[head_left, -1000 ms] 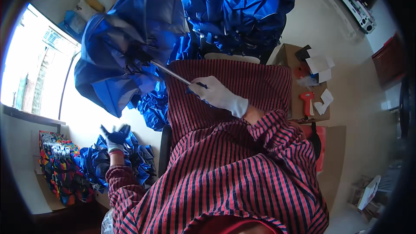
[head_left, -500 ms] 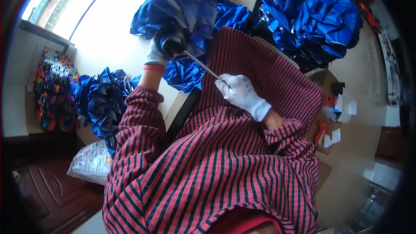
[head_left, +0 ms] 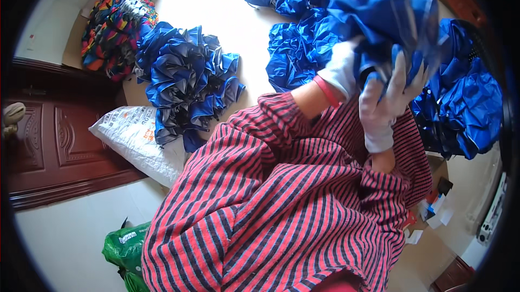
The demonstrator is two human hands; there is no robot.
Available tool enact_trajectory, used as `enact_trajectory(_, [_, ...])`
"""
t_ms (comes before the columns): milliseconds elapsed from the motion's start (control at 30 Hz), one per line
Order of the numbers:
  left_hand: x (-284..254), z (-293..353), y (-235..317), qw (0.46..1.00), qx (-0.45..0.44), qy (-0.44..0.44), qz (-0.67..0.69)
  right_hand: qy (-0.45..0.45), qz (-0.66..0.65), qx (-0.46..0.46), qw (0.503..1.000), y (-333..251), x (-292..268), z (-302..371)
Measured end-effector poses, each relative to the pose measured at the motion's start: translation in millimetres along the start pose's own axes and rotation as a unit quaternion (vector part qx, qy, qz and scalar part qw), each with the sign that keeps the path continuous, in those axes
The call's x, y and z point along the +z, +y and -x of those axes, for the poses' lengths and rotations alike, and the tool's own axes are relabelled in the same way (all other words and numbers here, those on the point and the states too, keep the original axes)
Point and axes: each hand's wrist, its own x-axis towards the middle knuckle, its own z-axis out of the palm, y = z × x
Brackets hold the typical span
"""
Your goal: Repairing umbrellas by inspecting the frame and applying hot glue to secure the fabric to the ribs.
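The right hand (head_left: 382, 116), seen half a second ago on the bare shaft, is now brought up beside the left hand (head_left: 341, 70), and the shaft is hidden. The blue umbrella (head_left: 374, 10) is held raised between both, near the blue bundles (head_left: 298, 54). Its near end is clasped by the spread right fingers; the left fingers are covered, so their grip cannot be told. Control of the loose cloth seems gained
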Motion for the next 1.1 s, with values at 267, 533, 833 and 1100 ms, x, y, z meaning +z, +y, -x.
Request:
enact_trajectory(267, [-64,15,12,0.818,0.182,-0.074,-0.540,-0.052,-0.114,0.101,0.987,11,22,28])
enact_trajectory(533, [-280,63,178,0.887,-0.142,0.380,-0.221,-0.043,-0.063,0.228,0.971,103,-22,123])
enact_trajectory(833, [-308,48,291,0.729,0.035,0.524,-0.439,-0.010,-0.018,0.388,0.921,144,-62,189])
enact_trajectory(1100, [-227,-102,40,0.791,-0.179,0.141,-0.567,0.024,0.016,0.348,0.937,143,-75,195])
